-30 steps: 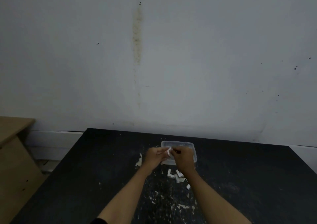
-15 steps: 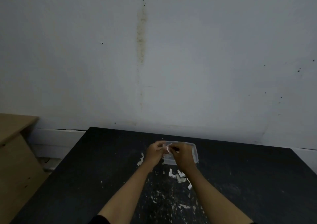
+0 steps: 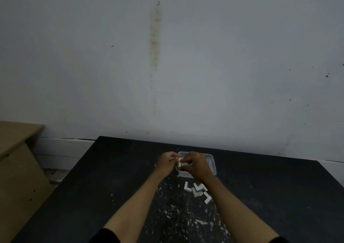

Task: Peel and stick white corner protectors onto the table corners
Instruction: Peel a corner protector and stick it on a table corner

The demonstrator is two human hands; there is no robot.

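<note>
While both hands meet over the clear tub (image 3: 212, 165), left hand (image 3: 166, 163) pinches a white corner protector (image 3: 180, 163) steady | right hand (image 3: 197, 164) fingertips pinch its backing, likely peeling | spare protectors (image 3: 197, 190) lie just nearside of tub, within reach.

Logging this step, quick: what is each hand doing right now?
Left hand: closed, pinching the white corner protector.
Right hand: closed, fingertips on the same protector, seemingly peeling it.
</note>
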